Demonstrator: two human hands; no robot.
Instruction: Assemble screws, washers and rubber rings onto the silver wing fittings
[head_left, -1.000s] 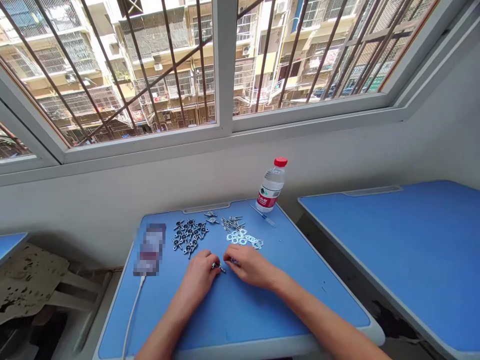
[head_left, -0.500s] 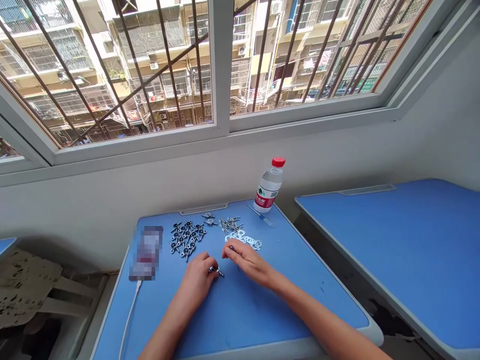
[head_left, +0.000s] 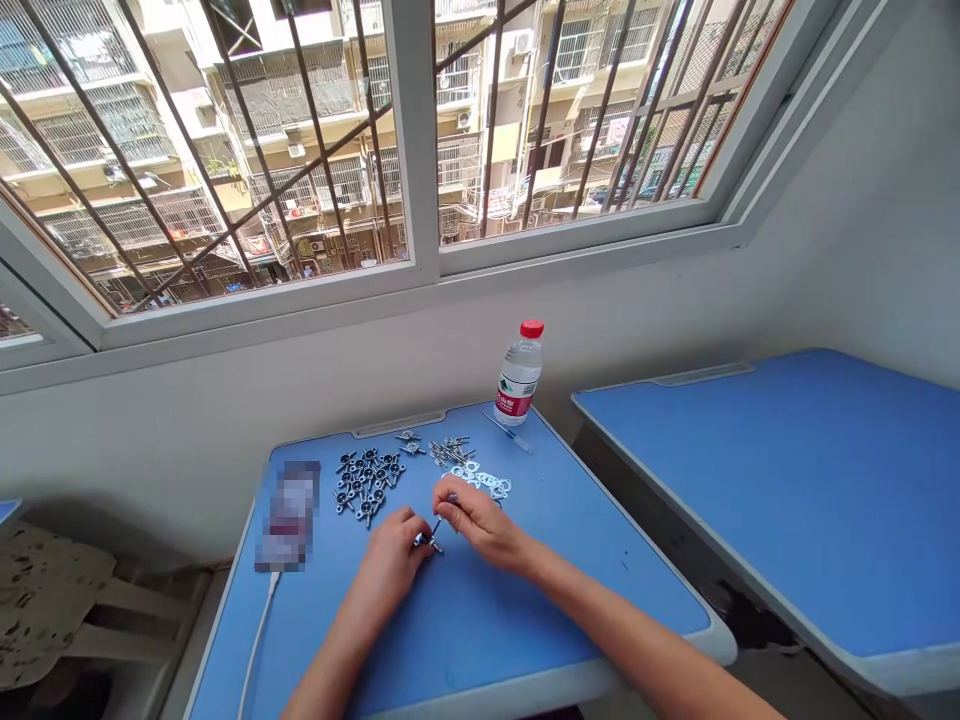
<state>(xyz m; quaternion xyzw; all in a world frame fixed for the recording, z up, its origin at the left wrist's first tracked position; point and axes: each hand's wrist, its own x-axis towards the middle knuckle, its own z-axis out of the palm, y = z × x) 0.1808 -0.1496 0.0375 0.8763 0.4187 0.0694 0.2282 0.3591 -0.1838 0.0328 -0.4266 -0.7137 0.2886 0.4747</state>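
left hand (head_left: 391,556) + right hand (head_left: 481,522): pinching small metal fitting (head_left: 429,541) | fittings pile (head_left: 366,480): 11 o'clock | water bottle (head_left: 518,375): 1 o'clock

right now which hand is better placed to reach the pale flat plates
Probably the right. The right hand, pinching a thin pin, lies just in front of the pale flat plates; the left hand is farther off, pinching a small metal piece.

The blue desk (head_left: 465,620) carries a heap of dark fittings (head_left: 366,480) just beyond the left hand (head_left: 390,560). Pale flat plates (head_left: 484,482) and small screws (head_left: 448,450) lie beyond the right hand (head_left: 480,525) (a water bottle (head_left: 518,373) stands farther back). A phone (head_left: 287,515) with a white cable (head_left: 259,635) lies left of the left hand.
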